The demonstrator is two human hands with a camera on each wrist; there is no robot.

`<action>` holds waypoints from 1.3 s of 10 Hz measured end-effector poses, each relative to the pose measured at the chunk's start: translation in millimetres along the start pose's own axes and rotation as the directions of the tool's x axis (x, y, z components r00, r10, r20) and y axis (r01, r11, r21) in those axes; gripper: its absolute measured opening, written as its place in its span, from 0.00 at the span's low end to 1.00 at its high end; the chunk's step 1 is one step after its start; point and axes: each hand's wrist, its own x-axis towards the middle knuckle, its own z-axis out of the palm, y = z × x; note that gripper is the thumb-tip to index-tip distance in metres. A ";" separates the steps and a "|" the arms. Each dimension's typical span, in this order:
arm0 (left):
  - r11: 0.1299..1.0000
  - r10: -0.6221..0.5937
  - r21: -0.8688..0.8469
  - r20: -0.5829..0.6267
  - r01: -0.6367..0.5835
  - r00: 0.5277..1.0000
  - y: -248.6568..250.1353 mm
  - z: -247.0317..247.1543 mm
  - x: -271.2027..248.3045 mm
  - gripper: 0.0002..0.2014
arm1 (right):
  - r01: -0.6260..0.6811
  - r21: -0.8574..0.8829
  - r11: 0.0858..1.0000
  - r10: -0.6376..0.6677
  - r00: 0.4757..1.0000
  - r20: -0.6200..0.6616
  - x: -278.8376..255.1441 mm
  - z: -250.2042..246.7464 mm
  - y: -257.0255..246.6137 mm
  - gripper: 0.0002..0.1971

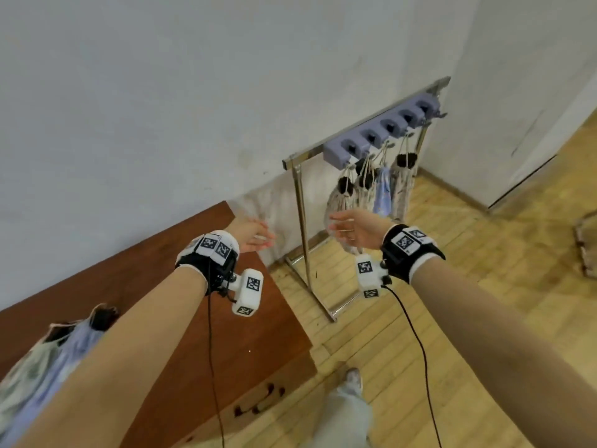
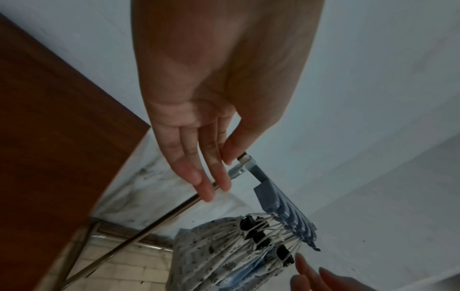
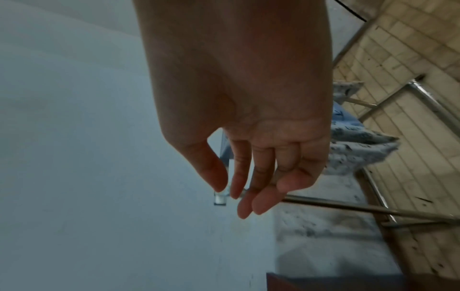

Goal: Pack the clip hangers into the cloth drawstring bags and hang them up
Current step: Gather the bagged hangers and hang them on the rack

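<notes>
Several patterned cloth drawstring bags hang by their cords from purple hook blocks on a metal rack against the wall. Black clip hangers poke from their tops. More bags lie on the brown table at lower left, with a black hanger at one mouth. My left hand hovers empty over the table's far corner, fingers straight. My right hand is empty too, palm open, just in front of the nearest hanging bag, fingers relaxed.
The brown wooden table fills the lower left, its corner close to the rack's leg. Pale wood floor spreads right. A white wall stands behind the rack. My leg and shoe are below. Cables hang from both wrists.
</notes>
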 end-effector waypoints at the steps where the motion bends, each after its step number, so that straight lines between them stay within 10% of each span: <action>1: 0.999 -0.038 -0.032 -0.010 0.037 0.999 -34.1 -38.4 -22.5 0.05 | -0.014 -0.008 1.000 0.014 1.000 -0.026 -5.3 49.7 24.9 0.12; 8: 0.913 -0.232 0.284 -0.225 0.292 0.946 -289.1 -486.1 15.1 0.10 | -0.327 -0.096 0.940 0.322 0.944 -0.070 124.8 500.8 168.5 0.14; 13: 0.788 -0.130 0.604 -0.023 0.117 0.991 -309.9 -462.9 73.1 0.15 | -0.388 0.194 0.901 0.424 0.881 -0.210 198.2 596.7 213.1 0.18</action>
